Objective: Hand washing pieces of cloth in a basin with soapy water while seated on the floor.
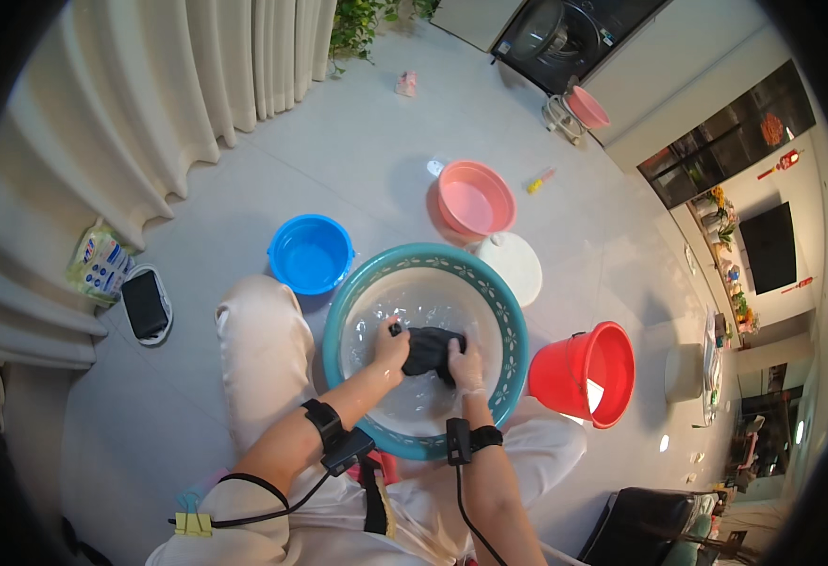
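Observation:
A large teal and white basin holding water stands on the floor between my knees. Over the water, a wet black cloth is stretched between both hands. My left hand grips its left end, a dark bit poking up by the thumb. The cloth's right end is in my right hand, thumb on top. Black straps with small devices and cables are on both forearms. How far the cloth dips into the water I cannot tell.
Around the basin stand a blue basin, a pink basin, a round white lid or stool top and a red bucket. A phone-like black object and a wipes pack lie by the curtain at left.

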The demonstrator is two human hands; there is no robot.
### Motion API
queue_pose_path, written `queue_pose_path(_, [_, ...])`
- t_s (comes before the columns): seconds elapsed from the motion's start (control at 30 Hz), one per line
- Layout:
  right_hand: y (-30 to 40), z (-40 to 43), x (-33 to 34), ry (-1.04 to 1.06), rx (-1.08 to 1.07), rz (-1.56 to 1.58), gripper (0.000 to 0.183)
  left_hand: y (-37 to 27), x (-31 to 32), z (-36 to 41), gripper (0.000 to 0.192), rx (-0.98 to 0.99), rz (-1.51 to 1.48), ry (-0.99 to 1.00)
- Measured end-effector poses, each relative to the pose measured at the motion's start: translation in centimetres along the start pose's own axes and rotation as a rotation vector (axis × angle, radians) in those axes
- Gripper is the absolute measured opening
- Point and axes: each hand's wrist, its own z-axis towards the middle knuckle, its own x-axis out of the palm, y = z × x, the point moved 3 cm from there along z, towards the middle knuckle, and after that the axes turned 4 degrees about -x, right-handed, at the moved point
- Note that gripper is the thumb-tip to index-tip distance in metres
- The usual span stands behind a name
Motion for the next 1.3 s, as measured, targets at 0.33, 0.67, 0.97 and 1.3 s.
queue_pose_path(0.33, [9.1,-4.7,1.6,0.310,0.255,0.623,0.033,1.0,-1.3,2.7,0.030,-0.245,-0.209,0.213])
queue_pose_path(0.67, [16.8,-5.8,-1.0,-0.044,-0.272,0.002,0.015,2.9,-1.1,2.5,0.024,-0.359,-0.401,0.554])
queue_pose_path(0.97, [5.1,-0.8,-0.2,0.033,-0.135,-0.303,0.019,0.9,0.0,1.4,0.029,-0.095,0.075,0.195])
queue_pose_path(1.3, [2.9,-3.7,3.8,0.327,0.502,0.639,0.027,-0.7,-0.1,-1.2,0.065,-0.307,0.003,0.011])
